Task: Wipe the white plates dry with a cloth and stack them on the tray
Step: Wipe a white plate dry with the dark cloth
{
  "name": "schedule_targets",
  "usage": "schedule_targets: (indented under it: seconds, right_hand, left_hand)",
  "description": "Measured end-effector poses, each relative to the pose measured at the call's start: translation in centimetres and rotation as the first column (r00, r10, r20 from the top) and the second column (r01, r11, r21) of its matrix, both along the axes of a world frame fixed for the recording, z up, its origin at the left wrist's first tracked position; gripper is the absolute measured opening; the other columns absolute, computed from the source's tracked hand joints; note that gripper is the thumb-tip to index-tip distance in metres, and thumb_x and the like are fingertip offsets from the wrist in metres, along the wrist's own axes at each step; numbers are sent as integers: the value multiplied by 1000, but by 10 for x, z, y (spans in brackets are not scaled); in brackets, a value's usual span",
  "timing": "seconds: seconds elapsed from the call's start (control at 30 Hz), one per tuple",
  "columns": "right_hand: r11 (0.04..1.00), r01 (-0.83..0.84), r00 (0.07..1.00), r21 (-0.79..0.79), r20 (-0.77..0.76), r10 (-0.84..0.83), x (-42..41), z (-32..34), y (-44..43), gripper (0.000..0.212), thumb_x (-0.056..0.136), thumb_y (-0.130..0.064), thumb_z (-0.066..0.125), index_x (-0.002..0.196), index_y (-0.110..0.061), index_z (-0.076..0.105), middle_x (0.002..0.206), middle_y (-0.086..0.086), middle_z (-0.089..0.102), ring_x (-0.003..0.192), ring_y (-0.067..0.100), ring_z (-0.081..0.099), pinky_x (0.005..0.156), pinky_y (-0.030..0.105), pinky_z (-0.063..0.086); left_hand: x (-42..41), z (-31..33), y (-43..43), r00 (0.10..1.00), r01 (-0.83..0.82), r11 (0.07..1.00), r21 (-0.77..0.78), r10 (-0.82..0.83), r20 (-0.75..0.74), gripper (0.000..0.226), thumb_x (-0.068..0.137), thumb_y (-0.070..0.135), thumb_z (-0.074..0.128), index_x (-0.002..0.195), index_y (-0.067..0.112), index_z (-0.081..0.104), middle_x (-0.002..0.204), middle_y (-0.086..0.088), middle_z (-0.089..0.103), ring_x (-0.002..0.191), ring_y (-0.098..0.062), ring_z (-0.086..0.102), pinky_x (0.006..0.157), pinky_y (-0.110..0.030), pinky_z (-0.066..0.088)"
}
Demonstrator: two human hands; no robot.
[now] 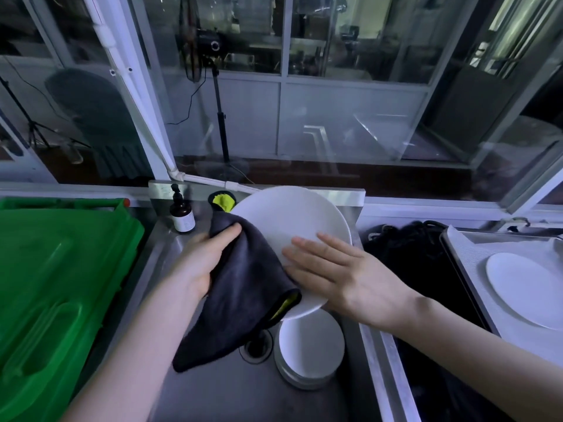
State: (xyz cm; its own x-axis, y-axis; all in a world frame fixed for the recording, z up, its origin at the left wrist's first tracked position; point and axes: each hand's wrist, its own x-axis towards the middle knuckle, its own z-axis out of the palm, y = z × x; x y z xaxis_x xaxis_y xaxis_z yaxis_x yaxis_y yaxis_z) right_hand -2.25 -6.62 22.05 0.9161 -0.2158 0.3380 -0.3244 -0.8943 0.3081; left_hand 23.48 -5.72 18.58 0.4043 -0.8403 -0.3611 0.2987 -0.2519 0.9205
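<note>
L hand [201, 263] at centre-left of frame, fingers and thumb curled round a dark cloth [243, 287], thumb on top, pressing it to the left rim of a white plate [289, 217]. R hand [344, 275], centre-right, lies flat w/ fingers straight and slightly spread on the plate's face, gripping nothing. Plate is tilted, mid-frame, between both hands and above the sink [213, 391]. Stack of plates [310, 345] sits in the sink just below. Tray [475, 269] at right edge carries one plate [524, 287].
</note>
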Motion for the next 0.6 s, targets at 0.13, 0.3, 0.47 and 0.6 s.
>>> schedule_targets:
  seconds: [0.13,0.3,0.47,0.6]
  right_hand:
    - [997,-73,991,-18,111,74,6,0,-3,30,91,-6,66,119,-10,73,129,7,68,120,26,65,93,40,56]
    - [854,87,927,513,272,-258,11,-3,12,19,93,-30,63,110,-33,72,91,-21,74,78,4,69,58,18,50]
    - [215,-206,590,955,296,-751,6,-13,11,24,86,-41,75,84,-17,72,75,5,71,67,18,68,59,30,52]
    - [121,-384,463,915,305,-832,24,-18,21,26,82,-42,72,91,-18,75,90,19,72,83,32,73,70,48,56]
  left_hand:
    - [3,7,-1,996,57,997,53,-53,-77,14,90,27,68,88,13,69,66,0,74,55,-10,70,43,-17,50]
    - [25,0,-1,913,-67,996,51,82,-400,26,100,34,50,102,11,62,74,-6,74,59,-15,70,49,-25,54]
    - [17,-5,4,882,-422,905,-52,397,-254,26,98,40,54,84,18,56,76,5,66,64,-7,68,53,-16,49]
    - [-33,3,10,896,-389,858,-337,437,78,16,87,35,68,90,20,66,89,8,74,91,-13,69,72,-18,49]
